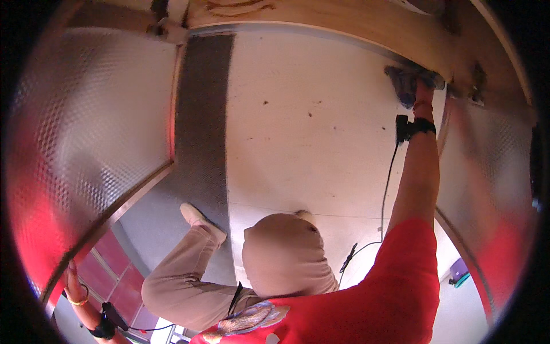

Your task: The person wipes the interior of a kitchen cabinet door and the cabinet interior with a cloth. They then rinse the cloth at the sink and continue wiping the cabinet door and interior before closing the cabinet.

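Observation:
At the upper right, my right hand (424,89) presses a dark crumpled cloth (403,86) low against the foot of a wooden board (326,19). The fingers are largely hidden by the cloth and the dim light. My left hand (75,284) is at the lower left, against the framed edge of a textured, shiny panel (129,112). Some of its fingers are out of sight behind that edge, so its grip is unclear. Pale floor (283,163) with scattered dark specks lies between my hands.
Another textured panel (494,150) stands close along my right arm. A dark strip (202,112) runs along the floor's left side. A black cable (384,202) trails from the device on my right wrist. Reddish tiles (114,268) and a purple object (459,268) show beyond the panels.

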{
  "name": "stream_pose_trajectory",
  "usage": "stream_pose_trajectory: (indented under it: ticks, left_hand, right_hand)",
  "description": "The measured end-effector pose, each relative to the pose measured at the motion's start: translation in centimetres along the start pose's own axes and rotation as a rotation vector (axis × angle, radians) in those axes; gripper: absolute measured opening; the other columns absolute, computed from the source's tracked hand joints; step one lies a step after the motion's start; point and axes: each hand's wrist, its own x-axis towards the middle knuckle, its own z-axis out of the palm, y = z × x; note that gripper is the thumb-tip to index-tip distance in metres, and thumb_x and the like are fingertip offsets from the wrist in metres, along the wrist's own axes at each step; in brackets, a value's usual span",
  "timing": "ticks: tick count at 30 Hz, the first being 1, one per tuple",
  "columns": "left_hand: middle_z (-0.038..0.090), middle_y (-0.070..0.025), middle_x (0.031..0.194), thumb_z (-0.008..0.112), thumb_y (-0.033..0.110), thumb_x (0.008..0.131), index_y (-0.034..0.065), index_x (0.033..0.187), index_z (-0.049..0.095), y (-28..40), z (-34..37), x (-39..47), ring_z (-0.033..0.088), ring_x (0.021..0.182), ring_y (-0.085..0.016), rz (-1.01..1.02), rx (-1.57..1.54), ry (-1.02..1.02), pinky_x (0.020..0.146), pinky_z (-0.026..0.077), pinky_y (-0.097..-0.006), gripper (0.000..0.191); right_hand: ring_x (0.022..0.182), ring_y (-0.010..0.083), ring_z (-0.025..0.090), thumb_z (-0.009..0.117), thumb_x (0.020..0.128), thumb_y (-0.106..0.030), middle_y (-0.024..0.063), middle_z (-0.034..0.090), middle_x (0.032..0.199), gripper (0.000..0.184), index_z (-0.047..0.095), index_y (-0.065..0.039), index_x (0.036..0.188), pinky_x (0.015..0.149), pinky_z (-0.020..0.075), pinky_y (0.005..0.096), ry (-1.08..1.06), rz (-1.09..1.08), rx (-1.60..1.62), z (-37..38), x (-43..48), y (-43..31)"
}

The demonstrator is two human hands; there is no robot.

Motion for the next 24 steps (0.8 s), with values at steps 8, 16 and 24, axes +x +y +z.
stream_pose_trajectory:
  ticks: [8,16,24]
  left_hand:
    - [0.042,-0.0121,0.129,0.043,0.017,0.091,-0.0090,0.126,0.040,0.4,2.6,-0.7,0.037,0.121,-0.021,-0.260,-0.419,0.115,0.103,0.027,-0.0339,0.043]
    - [0.043,-0.0151,0.128,0.047,0.014,0.087,-0.0092,0.122,0.043,4.5,6.5,0.5,0.037,0.121,-0.024,-0.319,-0.451,0.217,0.104,0.024,-0.0365,0.042]
    - [0.054,-0.0118,0.114,0.054,0.008,0.083,-0.0064,0.112,0.052,5.5,6.6,2.0,0.049,0.107,-0.022,-0.248,-0.343,0.201,0.096,0.034,-0.0344,0.033]
  right_hand:
    - [0.085,0.0282,0.062,0.049,0.082,-0.019,0.0128,0.064,0.093,0.021,0.065,-0.013,0.094,0.071,0.0491,0.0434,-0.452,-0.798,-0.783,17.0,-12.0,-13.7]
    - [0.085,0.0274,0.060,0.056,0.076,-0.040,0.0155,0.064,0.093,0.036,0.065,-0.009,0.091,0.075,0.0465,0.0370,-1.060,-0.937,-0.215,30.3,-25.6,-30.0]
    - [0.102,0.0312,0.055,0.056,0.078,-0.035,0.0143,0.059,0.109,0.037,0.061,-0.010,0.106,0.085,0.0445,0.0396,-0.908,-0.566,-0.202,39.0,-24.2,-28.6]
